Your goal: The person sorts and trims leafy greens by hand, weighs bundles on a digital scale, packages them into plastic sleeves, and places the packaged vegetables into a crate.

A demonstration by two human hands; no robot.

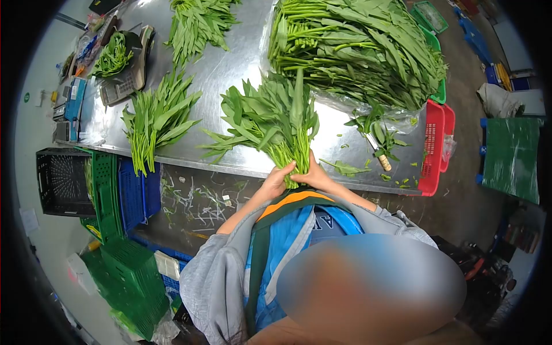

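Observation:
Both my hands are wrapped round the stem ends of a bunch of leafy greens [270,118] at the front edge of the metal table [198,129]. My left hand [277,179] closes on the stems from the left side. From the right, my right hand [314,173] grips the same stems. The leaves fan out away from me over the tabletop. Another bunch of greens [158,118] lies to the left, its stems over the table edge. Right of my hands, a knife [378,150] with a light handle lies among cut leaves and stem bits.
A large pile of greens [356,52] rests on plastic at the back right, beside a red crate [432,152]. More greens [112,57] sit on a weighing scale [123,86] at the left. Green crates [126,276] and a black crate [64,181] stand left of the table.

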